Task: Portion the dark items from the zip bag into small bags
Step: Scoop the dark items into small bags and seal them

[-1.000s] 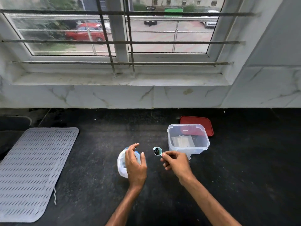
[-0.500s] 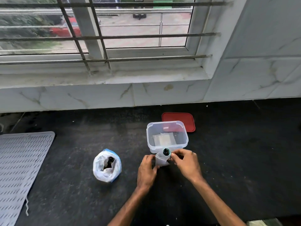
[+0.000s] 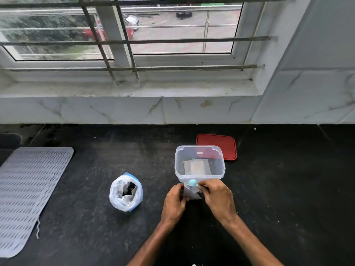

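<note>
Two hands meet at a small bag on the black counter, just in front of a clear tub; left hand fingers clamped on the bag's left edge; right hand fingers pinched on a teal scoop at the bag's mouth; zip bag stands open to the left, well apart, dark items inside; red lid lies behind the tub.

soft daylight from the far window; dark counter dim, shadows faint; wide-angle bending at edges; view outside slightly blurred.
</note>
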### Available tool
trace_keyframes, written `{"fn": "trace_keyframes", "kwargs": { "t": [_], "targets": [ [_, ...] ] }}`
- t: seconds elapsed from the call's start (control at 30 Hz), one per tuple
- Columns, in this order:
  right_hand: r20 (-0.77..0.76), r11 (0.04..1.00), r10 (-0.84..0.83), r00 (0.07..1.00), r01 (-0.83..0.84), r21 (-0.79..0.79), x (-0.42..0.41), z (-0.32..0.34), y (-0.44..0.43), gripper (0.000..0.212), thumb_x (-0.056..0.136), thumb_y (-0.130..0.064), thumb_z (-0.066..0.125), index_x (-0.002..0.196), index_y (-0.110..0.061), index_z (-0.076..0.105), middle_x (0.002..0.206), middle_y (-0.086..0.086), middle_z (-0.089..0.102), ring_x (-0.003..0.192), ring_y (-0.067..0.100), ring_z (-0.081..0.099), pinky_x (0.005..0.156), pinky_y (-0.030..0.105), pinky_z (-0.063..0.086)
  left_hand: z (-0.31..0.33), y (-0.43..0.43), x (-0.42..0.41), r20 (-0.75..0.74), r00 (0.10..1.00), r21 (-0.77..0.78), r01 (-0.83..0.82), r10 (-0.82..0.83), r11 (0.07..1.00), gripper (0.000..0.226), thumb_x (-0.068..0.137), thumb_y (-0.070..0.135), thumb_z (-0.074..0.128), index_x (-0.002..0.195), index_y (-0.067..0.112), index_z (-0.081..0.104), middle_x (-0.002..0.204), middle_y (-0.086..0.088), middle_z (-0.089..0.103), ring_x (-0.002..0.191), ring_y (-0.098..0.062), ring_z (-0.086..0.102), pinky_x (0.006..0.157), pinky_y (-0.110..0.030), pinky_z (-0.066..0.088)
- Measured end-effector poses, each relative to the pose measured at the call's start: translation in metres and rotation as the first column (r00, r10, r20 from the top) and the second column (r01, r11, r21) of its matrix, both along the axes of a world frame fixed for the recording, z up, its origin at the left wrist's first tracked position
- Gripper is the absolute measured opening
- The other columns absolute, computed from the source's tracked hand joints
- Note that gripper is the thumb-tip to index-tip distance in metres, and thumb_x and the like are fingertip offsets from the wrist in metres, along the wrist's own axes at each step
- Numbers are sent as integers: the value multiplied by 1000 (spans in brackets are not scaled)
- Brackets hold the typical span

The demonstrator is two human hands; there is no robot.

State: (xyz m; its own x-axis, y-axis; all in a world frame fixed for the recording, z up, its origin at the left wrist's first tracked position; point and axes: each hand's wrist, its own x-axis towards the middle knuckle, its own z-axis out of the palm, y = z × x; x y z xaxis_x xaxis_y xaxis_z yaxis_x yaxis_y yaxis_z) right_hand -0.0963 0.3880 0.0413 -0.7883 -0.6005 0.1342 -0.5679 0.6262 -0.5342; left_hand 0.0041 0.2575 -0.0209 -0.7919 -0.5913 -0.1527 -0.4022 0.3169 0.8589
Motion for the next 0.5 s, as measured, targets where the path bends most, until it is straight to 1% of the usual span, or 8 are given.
{"fn": "trace_keyframes", "kwargs": {
  "t": [0.1, 0.17, 0.23, 0.3, 0.37, 0.43, 0.47, 0.5],
  "targets": [
    [57, 999, -13, 998, 15, -30, -6, 0, 2, 12, 83, -25, 75, 95, -27, 74, 92, -12, 72, 86, 7, 66, 75, 27, 56, 1, 0, 0, 6, 1000, 5, 4, -4, 1000, 42, 75, 2, 61, 109, 26, 62, 104, 18, 67, 98, 3, 63, 89, -30, 55],
    [89, 996, -27, 996, 34, -82, -8, 4, 3, 12, 83, -24, 76, 95, -26, 75, 91, -13, 73, 84, 5, 67, 74, 30, 58, 5, -1, 3, -2, 1000, 17, 17, -17, 1000, 45, 78, 0, 58, 113, 27, 60, 107, 19, 66, 101, 4, 62, 90, -29, 55],
    [124, 984, -37, 992, 58, -170, -6, 15, 2, 12, 81, -20, 78, 92, -24, 76, 87, -16, 73, 80, 0, 67, 73, 24, 58, 14, -4, 7, -42, 999, -10, 0, -1, 1000, 42, 82, 1, 56, 115, 26, 60, 107, 18, 65, 98, 3, 63, 88, -27, 55],
    [193, 964, -18, 981, 68, -258, 0, 30, -5, 12, 81, -18, 78, 91, -25, 75, 84, -19, 71, 79, -5, 67, 73, 15, 55, 28, -16, 15, -129, 990, -99, -62, 49, 993, 36, 86, 2, 57, 113, 24, 61, 106, 17, 64, 93, 0, 63, 83, -22, 53],
    [250, 956, 55, 967, 22, -293, 12, 41, -21, 9, 81, -23, 77, 89, -26, 74, 84, -20, 71, 81, -6, 66, 72, 11, 53, 44, -41, 26, -237, 964, -201, -168, 119, 965, 32, 87, 0, 60, 111, 21, 62, 106, 14, 63, 90, -3, 63, 82, -19, 51],
    [270, 953, 151, 951, -67, -296, 32, 42, -48, 5, 83, -27, 75, 89, -26, 74, 82, -18, 71, 78, -4, 67, 71, 12, 52, 56, -80, 43, -283, 942, -348, -275, 179, 896, 35, 83, -4, 64, 111, 17, 63, 111, 9, 63, 99, -7, 61, 91, -13, 43],
    [280, 953, 199, 939, -118, -280, 43, 39, -63, 6, 84, -29, 74, 89, -25, 74, 82, -17, 72, 76, -2, 67, 70, 13, 53, 60, -101, 52, -263, 946, -426, -289, 189, 857, 39, 80, -5, 67, 113, 15, 63, 117, 6, 62, 107, -10, 58, 97, -11, 37],
    [291, 953, 241, 926, -169, -253, 55, 33, -79, 7, 85, -30, 72, 90, -25, 73, 82, -15, 73, 75, -1, 68, 70, 14, 54, 62, -124, 62, -199, 962, -488, -264, 189, 832, 45, 77, -3, 69, 117, 15, 62, 125, 4, 59, 116, -13, 53, 102, -11, 31]
  ]
}}
